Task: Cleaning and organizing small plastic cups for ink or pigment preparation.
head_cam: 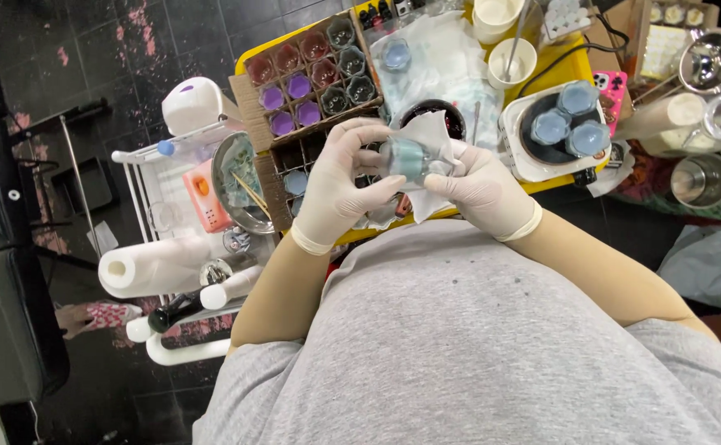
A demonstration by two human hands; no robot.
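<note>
Between gloved hands: left hand, right hand, one teal jar, one tissue

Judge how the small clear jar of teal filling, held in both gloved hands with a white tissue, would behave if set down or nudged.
The jar looks like glass, so probably fragile and fairly heavy for its size. Its smooth wall may slip against the gloved left hand and right hand; the tissue likely helps grip. Short and squat, it seems unlikely to tip.

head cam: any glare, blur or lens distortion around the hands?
Head view: even light, no hard shadows; left hand and right hand on the small teal jar are sharp; glare on the metal cups top right; wide-angle bending toward the edges.
</note>
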